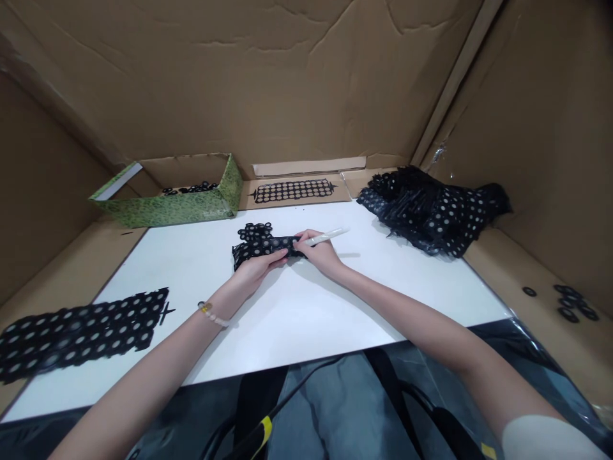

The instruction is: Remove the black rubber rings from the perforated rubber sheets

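A black sheet with rows of round holes (258, 247) lies on the white board, partly under both hands. My left hand (261, 267) rests on its near edge, thumb stretched along the sheet and the other fingers mostly hidden beneath or behind it. My right hand (318, 250) is closed around a white pen-like tool (326, 237), whose rear end points to the right; its tip is hidden at the sheet by my fingers. Just beyond the sheet sits a small cluster of black rings (255, 230), touching or close to it.
A green patterned box (182, 211) holding black rings stands back left. Another perforated sheet (81, 332) lies at front left, and one (294, 190) on cardboard at the back. A heap of black sheets (431, 211) is at right; loose rings (572, 301) lie far right. Cardboard walls (287, 83) surround the board.
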Available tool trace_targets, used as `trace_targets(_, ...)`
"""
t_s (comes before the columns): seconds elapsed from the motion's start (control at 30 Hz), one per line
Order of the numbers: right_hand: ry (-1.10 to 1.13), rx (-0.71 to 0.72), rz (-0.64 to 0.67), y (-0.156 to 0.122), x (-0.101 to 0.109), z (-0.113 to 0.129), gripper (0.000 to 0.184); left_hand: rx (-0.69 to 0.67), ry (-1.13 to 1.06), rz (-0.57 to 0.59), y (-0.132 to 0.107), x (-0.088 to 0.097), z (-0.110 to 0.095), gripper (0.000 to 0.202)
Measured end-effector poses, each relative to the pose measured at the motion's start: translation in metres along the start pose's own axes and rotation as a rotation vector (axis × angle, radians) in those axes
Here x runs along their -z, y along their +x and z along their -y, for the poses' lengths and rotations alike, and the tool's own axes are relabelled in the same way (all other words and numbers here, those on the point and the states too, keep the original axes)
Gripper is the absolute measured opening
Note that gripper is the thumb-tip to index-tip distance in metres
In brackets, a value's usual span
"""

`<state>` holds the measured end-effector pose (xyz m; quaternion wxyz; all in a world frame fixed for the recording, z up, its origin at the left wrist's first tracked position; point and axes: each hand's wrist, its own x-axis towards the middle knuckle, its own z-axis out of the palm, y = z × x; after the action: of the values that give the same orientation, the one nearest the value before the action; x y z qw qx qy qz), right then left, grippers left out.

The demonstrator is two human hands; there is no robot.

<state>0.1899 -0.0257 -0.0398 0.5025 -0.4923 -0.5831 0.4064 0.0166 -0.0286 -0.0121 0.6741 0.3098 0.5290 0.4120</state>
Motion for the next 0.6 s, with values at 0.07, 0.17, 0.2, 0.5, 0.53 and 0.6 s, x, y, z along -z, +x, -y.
trace_targets(0.07,-0.006,-0.003,-0.003,0.000,0.000,0.000,0.018,0.002,0.001,-0.014,0.000,0.000,0.001,0.011)
trace_targets(0.17,-0.067,0.055,-0.018,-0.002,-0.002,0.002,0.018,-0.011,-0.014,-0.033,0.001,0.000,0.003,0.012)
trace_targets(0.2,-0.100,0.084,-0.026,-0.003,-0.002,0.003,0.017,-0.026,-0.017,-0.044,0.001,-0.001,0.004,0.013)
trace_targets(0.5,-0.254,0.109,-0.043,-0.004,-0.006,0.008,0.018,-0.052,-0.026,-0.055,-0.004,-0.011,0.003,0.019)
trace_targets(0.53,-0.227,0.087,-0.045,-0.004,-0.004,0.008,0.018,-0.057,-0.034,-0.051,-0.004,-0.012,0.002,0.018)
trace_targets(0.6,-0.151,0.041,-0.044,-0.003,0.000,0.008,0.018,-0.081,-0.050,-0.046,-0.004,-0.012,0.000,0.016)
